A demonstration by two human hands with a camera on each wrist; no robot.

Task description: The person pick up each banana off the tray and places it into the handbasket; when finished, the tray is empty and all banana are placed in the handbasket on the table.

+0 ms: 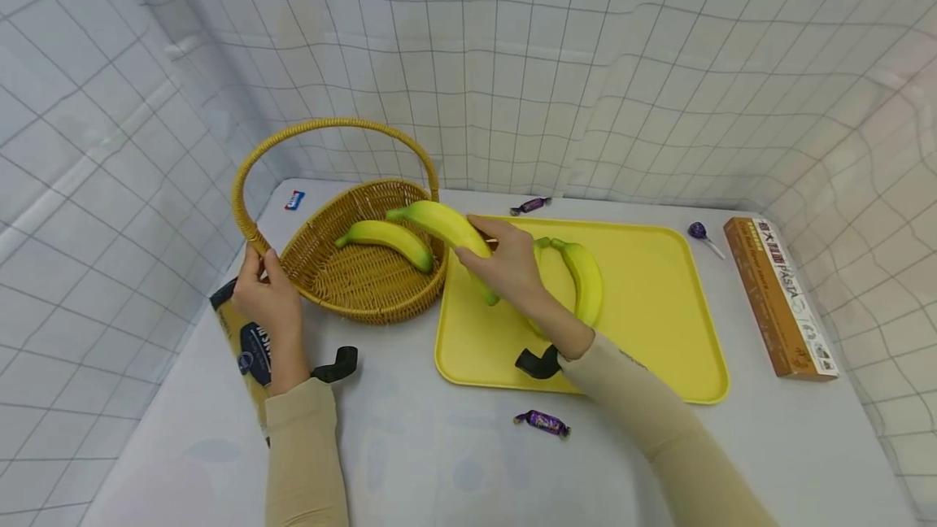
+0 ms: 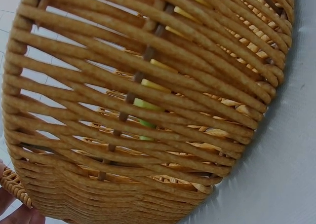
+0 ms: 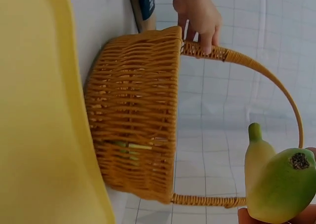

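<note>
My left hand (image 1: 269,299) grips the lower left end of the handle (image 1: 333,124) of a round wicker basket (image 1: 376,314). Inside the basket lies one yellow banana (image 1: 388,236) with a green tip. My right hand (image 1: 507,263) holds another banana (image 1: 442,224) around its middle, above the basket's right rim and the tray's left edge. The right wrist view shows the green end of this held banana (image 3: 284,187) close up. On the yellow tray (image 1: 651,307), a further banana (image 1: 588,283) lies beside one mostly hidden by my right hand and wrist.
A pasta box (image 1: 779,299) and a purple lollipop (image 1: 699,231) lie right of the tray. Purple wrapped candies lie behind (image 1: 530,206) and in front (image 1: 543,422) of it. A small blue-red packet (image 1: 294,200) is left of the basket; a brown-and-navy package (image 1: 252,348) lies under my left arm.
</note>
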